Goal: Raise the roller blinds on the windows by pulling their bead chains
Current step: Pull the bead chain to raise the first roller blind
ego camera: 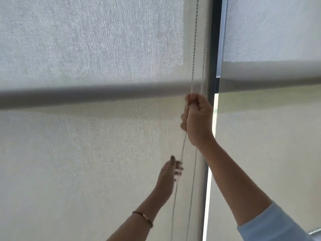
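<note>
Right hand (198, 117) fisted on bead chain (194, 54), left hand (171, 174) seemingly loose beside it: risks slipping, jerking beads.

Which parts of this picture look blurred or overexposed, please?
Head view: the bottom bar of the blind is smeared by motion, the left hand is soft, the right hand is sharper, and the gap beside the frame is blown out white.

A dark window frame upright (212, 72) splits two panes, with bright daylight, perhaps overcast, in the narrow gap (207, 197) beside it.
</note>
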Demonstrator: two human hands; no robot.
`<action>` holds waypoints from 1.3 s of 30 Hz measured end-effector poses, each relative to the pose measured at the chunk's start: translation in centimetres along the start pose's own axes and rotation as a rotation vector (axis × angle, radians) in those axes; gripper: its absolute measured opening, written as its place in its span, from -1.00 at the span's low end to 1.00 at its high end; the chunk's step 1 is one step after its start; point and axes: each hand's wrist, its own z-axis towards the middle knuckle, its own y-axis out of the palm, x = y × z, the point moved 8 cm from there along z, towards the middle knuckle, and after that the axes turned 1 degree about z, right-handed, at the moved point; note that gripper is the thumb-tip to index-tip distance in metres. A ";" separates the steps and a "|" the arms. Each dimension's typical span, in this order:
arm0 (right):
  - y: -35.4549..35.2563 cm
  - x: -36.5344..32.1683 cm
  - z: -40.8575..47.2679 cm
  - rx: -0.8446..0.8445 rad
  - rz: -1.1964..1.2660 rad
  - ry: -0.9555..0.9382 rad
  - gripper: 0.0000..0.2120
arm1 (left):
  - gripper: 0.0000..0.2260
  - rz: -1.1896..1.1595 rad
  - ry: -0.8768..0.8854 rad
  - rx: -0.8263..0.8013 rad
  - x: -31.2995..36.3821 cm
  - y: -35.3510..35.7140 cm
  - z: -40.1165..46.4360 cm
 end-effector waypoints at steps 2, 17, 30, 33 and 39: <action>-0.4 1.7 -1.5 0.014 -0.122 -0.024 -0.73 | -0.49 -0.042 0.097 0.039 5.0 -1.0 1.4; -2.9 12.1 -11.0 -0.055 -0.338 0.139 -0.55 | -0.59 -0.397 0.487 -0.087 31.4 -1.8 4.8; -8.9 24.5 -22.0 -0.176 -0.654 0.430 -0.42 | -0.48 -0.376 0.466 -0.011 31.6 -1.2 5.0; -9.5 26.6 -22.8 -0.340 -0.765 0.618 -0.50 | -0.51 -0.466 0.470 -0.047 27.7 -0.3 4.7; -7.5 20.7 -13.8 -0.365 -0.452 0.760 -0.64 | -0.53 -0.605 0.420 -0.149 22.1 0.0 4.1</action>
